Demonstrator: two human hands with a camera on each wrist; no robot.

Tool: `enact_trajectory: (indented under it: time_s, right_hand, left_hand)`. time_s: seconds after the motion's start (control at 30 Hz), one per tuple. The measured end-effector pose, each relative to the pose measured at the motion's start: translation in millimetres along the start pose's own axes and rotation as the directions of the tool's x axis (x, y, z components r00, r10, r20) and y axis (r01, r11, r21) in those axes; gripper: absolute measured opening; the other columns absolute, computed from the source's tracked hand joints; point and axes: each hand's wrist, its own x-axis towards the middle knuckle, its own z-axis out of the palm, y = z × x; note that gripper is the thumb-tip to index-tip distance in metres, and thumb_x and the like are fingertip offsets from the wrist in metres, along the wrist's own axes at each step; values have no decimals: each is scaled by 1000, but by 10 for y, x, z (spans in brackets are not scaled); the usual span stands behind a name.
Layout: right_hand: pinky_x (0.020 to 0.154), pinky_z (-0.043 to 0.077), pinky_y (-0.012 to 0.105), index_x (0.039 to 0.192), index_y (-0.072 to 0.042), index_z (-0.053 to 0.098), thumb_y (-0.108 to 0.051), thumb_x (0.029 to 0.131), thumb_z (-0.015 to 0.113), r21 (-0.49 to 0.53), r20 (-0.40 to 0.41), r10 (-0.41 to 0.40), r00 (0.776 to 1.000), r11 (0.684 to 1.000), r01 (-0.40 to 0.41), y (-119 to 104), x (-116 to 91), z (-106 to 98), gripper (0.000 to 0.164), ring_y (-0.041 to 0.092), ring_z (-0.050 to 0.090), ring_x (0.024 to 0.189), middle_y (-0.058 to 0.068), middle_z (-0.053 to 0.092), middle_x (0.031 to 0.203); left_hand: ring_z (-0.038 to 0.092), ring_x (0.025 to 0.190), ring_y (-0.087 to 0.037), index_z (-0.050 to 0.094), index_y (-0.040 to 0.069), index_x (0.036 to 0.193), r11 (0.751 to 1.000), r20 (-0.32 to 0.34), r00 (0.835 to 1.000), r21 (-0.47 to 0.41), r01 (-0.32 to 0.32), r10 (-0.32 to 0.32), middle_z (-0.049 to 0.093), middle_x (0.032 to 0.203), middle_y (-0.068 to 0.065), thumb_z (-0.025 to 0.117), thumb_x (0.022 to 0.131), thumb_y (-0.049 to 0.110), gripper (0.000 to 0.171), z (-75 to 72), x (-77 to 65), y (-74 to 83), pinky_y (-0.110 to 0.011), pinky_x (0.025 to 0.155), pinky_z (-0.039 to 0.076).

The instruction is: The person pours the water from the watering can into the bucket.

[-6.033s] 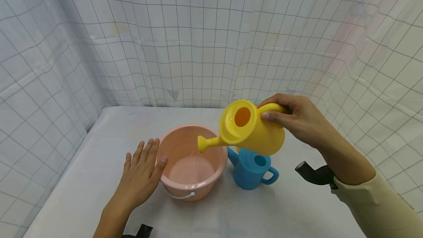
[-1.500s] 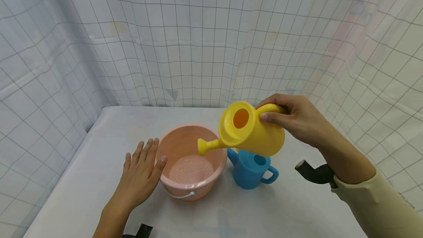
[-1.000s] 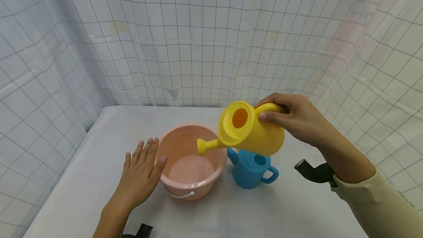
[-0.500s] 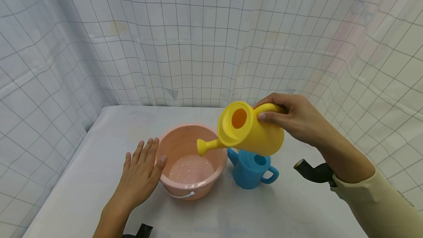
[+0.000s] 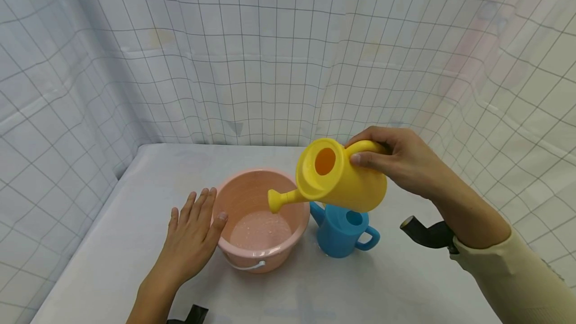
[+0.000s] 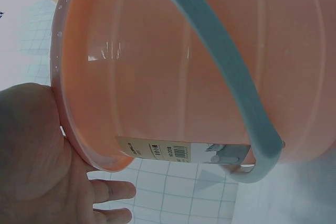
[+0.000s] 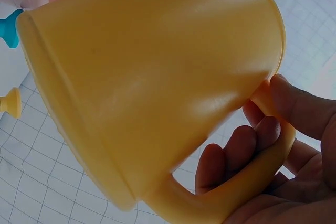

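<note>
My right hand (image 5: 398, 156) grips the looped handle of a yellow watering can (image 5: 344, 179), fingers curled round it in the right wrist view. The can is tilted left, with its spout head above the inside of a pink bucket (image 5: 265, 254). Small specks like drops or ripples show on the bucket's bottom. My left hand (image 5: 191, 241) lies against the bucket's left rim with its fingers straight; the left wrist view shows the palm (image 6: 37, 145) at that rim. A blue watering can (image 5: 339, 234) stands upright right of the bucket, partly under the yellow one.
A white cloth (image 5: 171, 169) covers the table. White grid-patterned curtains (image 5: 270, 64) close in the back and both sides. The bucket's pale carrying handle (image 6: 226, 61) hangs down its side, near a printed label (image 6: 178, 150). Black straps with mounts (image 5: 429, 234) sit on the wrists.
Compared with six seconds ago, the yellow watering can tips slightly further down toward the bucket. The specks in the bucket vary from frame to frame. My left hand stays practically still.
</note>
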Motion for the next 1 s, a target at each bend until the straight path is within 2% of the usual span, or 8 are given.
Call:
enact_trajectory:
  time_s: [1.0]
  right_hand:
    - [71,53,24,106,-21,67,-32,91,61,-2,12,-13,1000,1000,13,-12,25,-4,19,18,58,81,-1,66,97]
  left_hand:
    - [4,147,-40,11,16,153,1000,4,1000,-9,5,-5,17,158,-17,29,101,49,65,4,2,8,-68,110,-1]
